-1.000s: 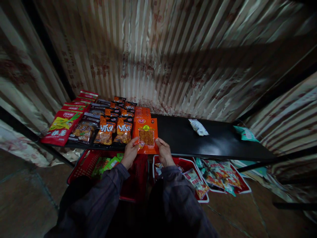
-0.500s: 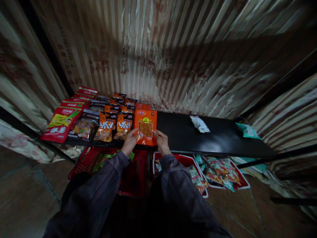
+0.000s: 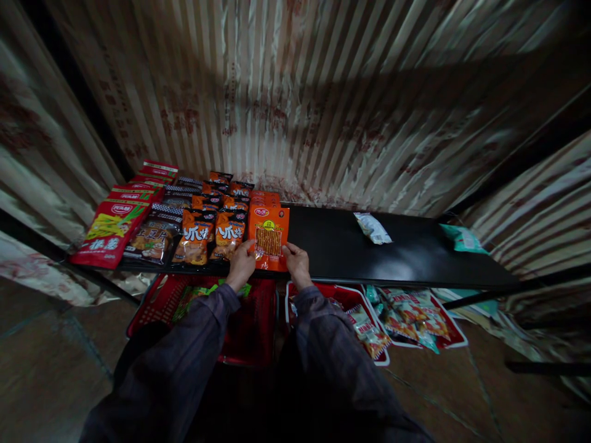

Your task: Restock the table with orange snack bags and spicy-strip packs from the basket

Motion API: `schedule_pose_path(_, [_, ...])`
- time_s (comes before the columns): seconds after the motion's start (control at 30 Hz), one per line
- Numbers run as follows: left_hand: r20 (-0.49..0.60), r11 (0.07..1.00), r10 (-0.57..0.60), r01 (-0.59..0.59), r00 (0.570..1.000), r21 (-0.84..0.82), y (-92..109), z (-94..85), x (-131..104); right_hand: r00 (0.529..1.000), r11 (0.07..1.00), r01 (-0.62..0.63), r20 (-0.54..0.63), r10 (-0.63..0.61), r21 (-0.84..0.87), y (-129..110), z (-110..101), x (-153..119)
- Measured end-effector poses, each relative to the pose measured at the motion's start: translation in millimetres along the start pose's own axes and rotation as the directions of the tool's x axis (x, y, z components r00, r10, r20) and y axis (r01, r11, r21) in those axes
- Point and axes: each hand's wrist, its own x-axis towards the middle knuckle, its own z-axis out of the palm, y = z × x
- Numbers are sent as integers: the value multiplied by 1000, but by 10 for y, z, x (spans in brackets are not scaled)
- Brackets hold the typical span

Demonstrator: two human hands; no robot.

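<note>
An orange snack packet (image 3: 269,237) with a clear window stands at the front of the black shelf (image 3: 332,246). Its left edge is pinched by my left hand (image 3: 241,266), and its right edge by my right hand (image 3: 297,264). More orange packets (image 3: 265,197) show behind it. Close to my left hand is a black-and-orange snack bag (image 3: 229,234), in a block of similar bags. Farther left come dark bags of potato slices (image 3: 151,237) and red snack bags (image 3: 107,231).
On the shelf's right part lie a white packet (image 3: 373,228) and a green packet (image 3: 463,239). Below are a red basket (image 3: 249,332) with green packets, and red baskets with white rims (image 3: 386,357) holding several snack bags. A striped curtain (image 3: 295,111) hangs behind.
The orange packet's top has sunk slightly, with both hands still at its edges. The whole view has shifted a little. Other packets stay where they were on the shelf.
</note>
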Motion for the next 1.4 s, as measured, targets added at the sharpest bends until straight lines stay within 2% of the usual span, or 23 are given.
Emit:
schedule_pose_path(0.1, [25, 988, 113, -115, 993, 102, 0, 20, -37, 993, 977, 46, -101, -68, -207, -18, -16, -11])
schedule_pose_path(0.27, [98, 923, 233, -252, 967, 290, -39, 52, -90, 986, 903, 126, -45, -158, -411, -67, -21, -63])
schedule_pose_path(0.4, [182, 755, 286, -338, 941, 562, -122, 78, -87, 986, 788, 147, 27, -164, -598, -122, -14, -110])
schedule_pose_path(0.53, [217, 603, 348, -395, 912, 693, -214, 100, -80, 983, 674, 170, 79, -164, -719, -169, -6, -146])
schedule_pose_path(0.77, [260, 505, 372, -429, 891, 749, -334, 138, -161, 983, 585, 171, 97, -156, -793, -190, 9, -157])
schedule_pose_path(0.93, [318, 430, 426, -498, 847, 753, -347, 153, -213, 984, 553, 156, 83, -156, -818, -220, 25, -171])
schedule_pose_path(1.03, [374, 395, 436, -548, 818, 738, -363, 179, -224, 983, 559, 146, 59, -171, -816, -238, 34, -184])
schedule_pose_path(1.23, [390, 386, 430, -556, 814, 736, -456, 242, -243, 980, 578, 157, 54, -192, -801, -250, 40, -205])
schedule_pose_path(1.4, [368, 383, 454, -550, 812, 742, -555, 275, -235, 987, 609, 137, 53, -155, -781, -226, 40, -185])
